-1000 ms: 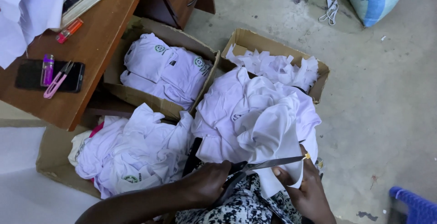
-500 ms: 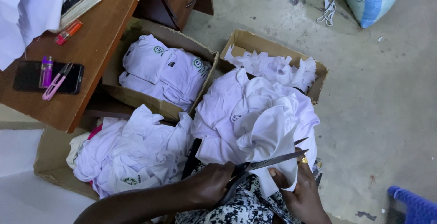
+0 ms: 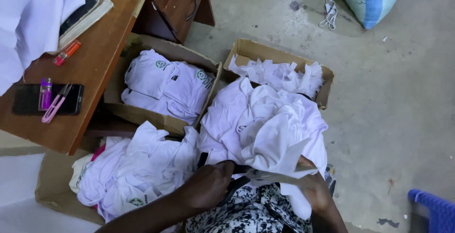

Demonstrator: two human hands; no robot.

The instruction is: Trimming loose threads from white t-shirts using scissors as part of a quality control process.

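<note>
Scissors [image 3: 265, 176] lower, blades pointing right

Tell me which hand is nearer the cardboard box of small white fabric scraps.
Right. The right hand lies below the scrap box, under the white cloth; the left hand sits further left, gripping the scissors.

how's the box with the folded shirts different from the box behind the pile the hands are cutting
The left cardboard box holds white shirts laid folded, with round green emblems showing. The right cardboard box holds loose white fabric strips, jumbled, with no emblem visible. The left box looks larger and sits against the wooden desk; the right one stands on bare floor. Both are open, brown and filled with white cloth.
</note>
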